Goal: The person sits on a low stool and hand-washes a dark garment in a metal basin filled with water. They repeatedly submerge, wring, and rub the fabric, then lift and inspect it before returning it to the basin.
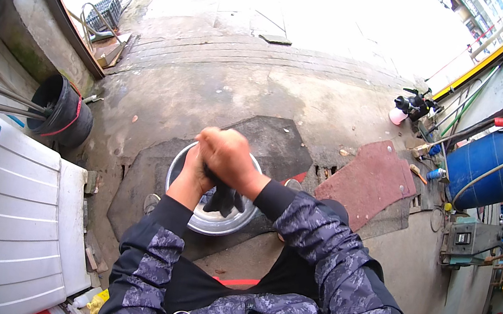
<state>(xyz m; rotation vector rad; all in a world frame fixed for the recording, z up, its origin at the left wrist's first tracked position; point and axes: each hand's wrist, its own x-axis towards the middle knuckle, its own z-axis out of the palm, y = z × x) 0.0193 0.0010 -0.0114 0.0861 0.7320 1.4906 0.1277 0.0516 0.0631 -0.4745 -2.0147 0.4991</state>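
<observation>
Over a round metal basin (pixel 225 226) on the ground, my two hands are pressed together around a dark wet-looking cloth (pixel 225 201). My left hand (pixel 196 167) grips it from the left side, below the other hand. Folded over the top, my right hand (pixel 230 156) closes on the same bunched cloth. Its loose end hangs down into the basin. Inside the basin, more dark fabric shows in part behind the hanging end; the hands hide the rest.
Dark mats (pixel 275 136) lie under the basin, a reddish mat (pixel 367 181) to the right. At left are a black bucket (pixel 80 121) with long handles and a white ribbed plastic lid or panel (pixel 17 212). A blue barrel (pixel 489 167) and a sprayer (pixel 415 104) stand at right.
</observation>
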